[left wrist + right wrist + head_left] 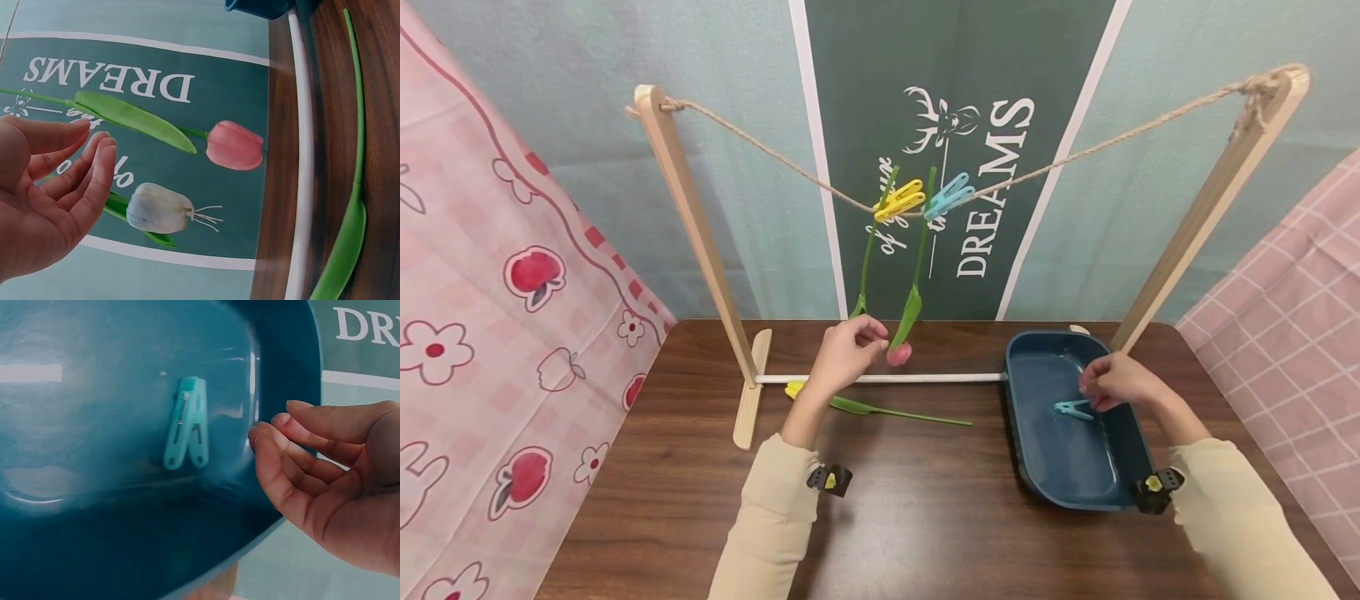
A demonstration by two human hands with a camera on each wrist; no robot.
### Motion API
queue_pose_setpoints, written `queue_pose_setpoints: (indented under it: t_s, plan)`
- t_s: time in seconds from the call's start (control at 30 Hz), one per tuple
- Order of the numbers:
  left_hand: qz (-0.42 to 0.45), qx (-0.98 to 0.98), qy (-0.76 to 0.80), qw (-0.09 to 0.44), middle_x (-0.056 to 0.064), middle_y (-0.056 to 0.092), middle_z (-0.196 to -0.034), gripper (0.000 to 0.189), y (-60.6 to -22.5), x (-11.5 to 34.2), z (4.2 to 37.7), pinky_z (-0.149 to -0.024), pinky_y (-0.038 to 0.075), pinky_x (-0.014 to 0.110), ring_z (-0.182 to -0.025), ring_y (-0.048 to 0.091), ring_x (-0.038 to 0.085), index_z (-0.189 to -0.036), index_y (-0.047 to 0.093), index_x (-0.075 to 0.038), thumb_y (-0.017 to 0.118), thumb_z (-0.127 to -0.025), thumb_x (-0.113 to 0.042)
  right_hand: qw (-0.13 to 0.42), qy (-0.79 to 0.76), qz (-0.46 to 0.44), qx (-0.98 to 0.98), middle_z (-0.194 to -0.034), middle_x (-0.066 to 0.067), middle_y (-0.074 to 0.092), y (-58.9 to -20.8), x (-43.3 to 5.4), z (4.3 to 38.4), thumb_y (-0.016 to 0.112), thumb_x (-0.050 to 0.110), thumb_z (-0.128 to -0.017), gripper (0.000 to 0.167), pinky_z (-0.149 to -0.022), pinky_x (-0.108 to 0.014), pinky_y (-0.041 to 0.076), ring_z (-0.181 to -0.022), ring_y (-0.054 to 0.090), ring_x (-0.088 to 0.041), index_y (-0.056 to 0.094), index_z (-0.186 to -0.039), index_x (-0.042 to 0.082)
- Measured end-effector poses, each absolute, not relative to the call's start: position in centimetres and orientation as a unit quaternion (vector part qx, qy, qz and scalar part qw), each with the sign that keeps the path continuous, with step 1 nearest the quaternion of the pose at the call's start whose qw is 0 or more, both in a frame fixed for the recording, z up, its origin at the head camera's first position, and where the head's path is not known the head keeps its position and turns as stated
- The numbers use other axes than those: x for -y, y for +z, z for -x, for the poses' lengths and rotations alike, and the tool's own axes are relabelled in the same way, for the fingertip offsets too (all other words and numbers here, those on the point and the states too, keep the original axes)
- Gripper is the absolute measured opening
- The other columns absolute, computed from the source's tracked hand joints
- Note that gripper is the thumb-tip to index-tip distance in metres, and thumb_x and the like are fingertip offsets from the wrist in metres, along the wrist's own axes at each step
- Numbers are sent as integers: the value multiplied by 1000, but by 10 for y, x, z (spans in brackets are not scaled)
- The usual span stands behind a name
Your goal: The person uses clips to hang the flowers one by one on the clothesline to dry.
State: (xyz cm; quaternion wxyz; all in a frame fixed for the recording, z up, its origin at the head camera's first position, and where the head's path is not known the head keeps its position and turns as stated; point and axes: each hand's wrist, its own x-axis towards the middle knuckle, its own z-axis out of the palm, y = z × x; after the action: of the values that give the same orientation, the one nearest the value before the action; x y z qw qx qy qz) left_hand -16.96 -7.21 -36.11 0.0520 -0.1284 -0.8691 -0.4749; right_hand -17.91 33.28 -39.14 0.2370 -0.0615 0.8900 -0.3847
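Note:
My left hand (848, 350), fingers loosely bent and holding nothing, is beside two artificial tulips hanging head down from a rope. The pink tulip (234, 145) hangs by a light blue clothespin (949, 197). A yellow clothespin (899, 200) grips the stem of the white tulip (159, 208), whose bloom my left hand hides in the head view. Over the right side of a dark blue basin (1026, 450), my right hand (1123, 379) has relaxed, curved fingers with nothing between them. Near its fingertips a light blue clothespin (187, 423) lies on the basin floor.
The rope (760, 148) sags between two wooden posts (696, 225), joined low down by a white rod (940, 378). A yellow tulip (850, 406) lies on the brown table (910, 517) in front of the rod. Patterned pink cloth (490, 333) borders the left side.

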Motion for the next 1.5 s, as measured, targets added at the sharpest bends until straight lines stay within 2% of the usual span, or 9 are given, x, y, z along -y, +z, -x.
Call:
queue_pose_setpoints:
  t_s: [0.23, 0.47, 0.73, 0.93, 1.5]
  plan:
    - [137, 874, -465, 42, 4, 64, -76, 7, -369, 74, 166, -66, 48, 28, -72, 60, 16, -87, 64, -2, 65, -81, -4, 241, -388, 46, -888, -69, -7, 57, -404, -334, 175, 51, -5, -82, 12, -56, -32, 52, -62, 57, -18, 54, -84, -17]
    - [131, 876, -463, 33, 4, 63, -76, 6, -376, 78, 162, -62, 48, 25, -68, 58, 15, -85, 64, -3, 67, -80, -5, 235, -390, 25, -890, -70, -8, 58, -413, -335, 172, 51, -7, -81, 10, -56, -32, 53, -62, 58, -18, 55, -82, -17]
    - [119, 875, -470, 22, 3, 62, -72, 5, -385, 82, 159, -59, 46, 25, -64, 56, 13, -84, 64, -5, 68, -80, -5, 225, -390, 19, -893, -65, -6, 56, -421, -333, 169, 51, -8, -79, 9, -55, -32, 53, -60, 56, -17, 55, -79, -16]
    - [119, 870, -477, 16, 3, 63, -71, 6, -392, 84, 157, -58, 48, 24, -60, 57, 11, -85, 64, -2, 67, -80, -3, 234, -389, 24, -891, -66, -6, 55, -424, -333, 168, 49, -9, -77, 10, -56, -32, 53, -63, 57, -18, 55, -81, -16]
    - [104, 871, -480, -5, 3, 62, -72, 5, -398, 88, 152, -58, 49, 24, -62, 57, 12, -84, 65, -3, 67, -80, -2, 237, -404, 32, -883, -71, -11, 59, -428, -335, 168, 49, -10, -81, 9, -59, -32, 53, -67, 59, -20, 54, -79, -17]
